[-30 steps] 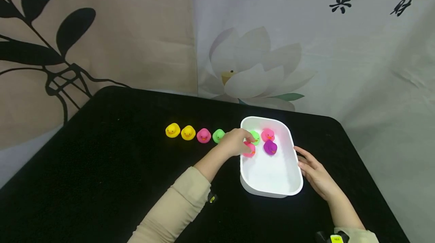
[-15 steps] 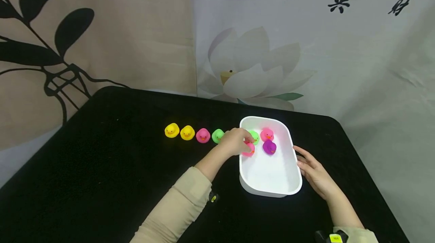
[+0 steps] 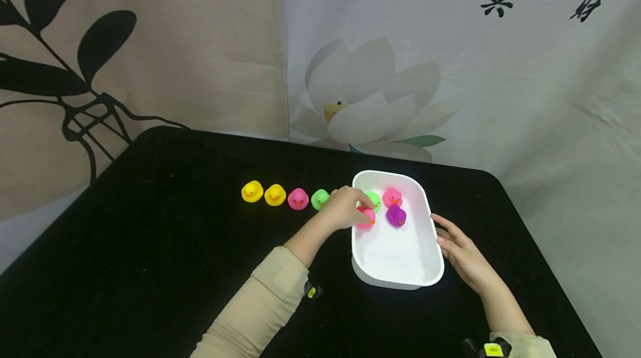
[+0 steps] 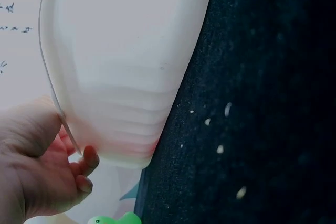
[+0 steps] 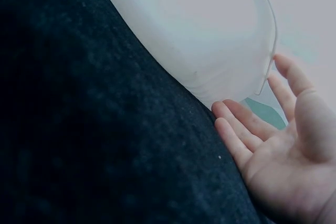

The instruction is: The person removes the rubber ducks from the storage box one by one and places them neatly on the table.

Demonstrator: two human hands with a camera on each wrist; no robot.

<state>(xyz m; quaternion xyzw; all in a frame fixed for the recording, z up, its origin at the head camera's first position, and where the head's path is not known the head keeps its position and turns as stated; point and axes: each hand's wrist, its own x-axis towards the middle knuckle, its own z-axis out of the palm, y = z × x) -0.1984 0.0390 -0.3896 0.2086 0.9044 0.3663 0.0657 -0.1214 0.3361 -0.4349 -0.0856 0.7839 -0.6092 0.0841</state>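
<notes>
A white plastic tray (image 3: 395, 260) stands on the black table with several rubber ducks inside. My left hand (image 3: 342, 209) reaches over its left rim, with thumb and forefinger pinching a pink duck (image 3: 367, 221). In the left wrist view, the other fingers (image 4: 90, 158) of that hand curl outside the tray wall; the thumb tip is hidden there. Beside the held duck sit a green duck (image 3: 373, 201), another pink duck (image 3: 393, 197) and a purple duck (image 3: 396, 216). My right hand (image 3: 466, 258) rests its extended fingertips against the tray's right side, also seen in the right wrist view.
Left of the tray runs a row of ducks: two yellow ones (image 3: 252, 191), a pink one (image 3: 297, 199) and a green one (image 3: 320, 199), partly close behind my left hand. A printed cloth (image 3: 225, 57) hangs behind the table's far edge.
</notes>
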